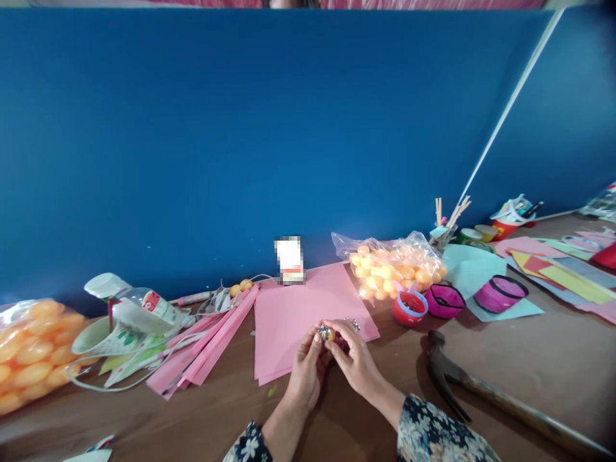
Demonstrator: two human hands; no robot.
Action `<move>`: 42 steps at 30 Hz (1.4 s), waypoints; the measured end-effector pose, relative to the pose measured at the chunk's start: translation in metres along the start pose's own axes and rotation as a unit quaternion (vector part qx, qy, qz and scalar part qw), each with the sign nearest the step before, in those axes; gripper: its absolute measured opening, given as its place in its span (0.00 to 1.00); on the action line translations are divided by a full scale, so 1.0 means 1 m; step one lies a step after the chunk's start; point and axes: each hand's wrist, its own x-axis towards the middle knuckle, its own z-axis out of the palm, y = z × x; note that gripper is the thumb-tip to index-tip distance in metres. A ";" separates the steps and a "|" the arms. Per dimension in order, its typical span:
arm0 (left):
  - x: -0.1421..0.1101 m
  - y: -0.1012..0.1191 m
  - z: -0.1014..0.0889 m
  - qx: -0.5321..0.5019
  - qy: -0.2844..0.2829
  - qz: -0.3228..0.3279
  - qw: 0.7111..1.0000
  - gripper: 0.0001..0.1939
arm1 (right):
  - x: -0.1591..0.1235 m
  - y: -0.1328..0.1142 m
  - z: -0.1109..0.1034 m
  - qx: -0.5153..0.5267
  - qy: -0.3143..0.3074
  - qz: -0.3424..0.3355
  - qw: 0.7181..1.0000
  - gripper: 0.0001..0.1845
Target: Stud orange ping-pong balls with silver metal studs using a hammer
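Observation:
My left hand [308,369] and my right hand [353,356] meet above the near edge of a pink paper sheet [293,314]. Pinched between them is a small yellow-orange ball [327,332] with shiny silvery bits on its upper side; the fingers cover much of it. Both hands are closed on it. Just beyond my right hand, a little cluster of silvery pieces [353,323] lies on the pink paper. Further back rests a clear plastic bag of orange balls [389,269].
A claw hammer [505,391] lies at the right. Behind it stand a red-and-blue bowl [410,309] and magenta fabric cups [500,294]. Pink paper strips [206,346], a plastic bottle [149,305] and another bag of orange balls [36,353] sit left. A blue partition [269,141] closes the back.

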 end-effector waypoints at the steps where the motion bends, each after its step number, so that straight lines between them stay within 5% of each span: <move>1: 0.000 0.000 0.000 0.001 -0.001 -0.002 1.000 0.14 | 0.000 0.000 0.000 0.001 -0.002 0.001 1.000 0.16; 42: 0.004 -0.006 -0.008 -0.015 0.029 -0.009 0.999 0.13 | -0.001 0.011 0.001 0.033 -0.034 0.019 0.999 0.19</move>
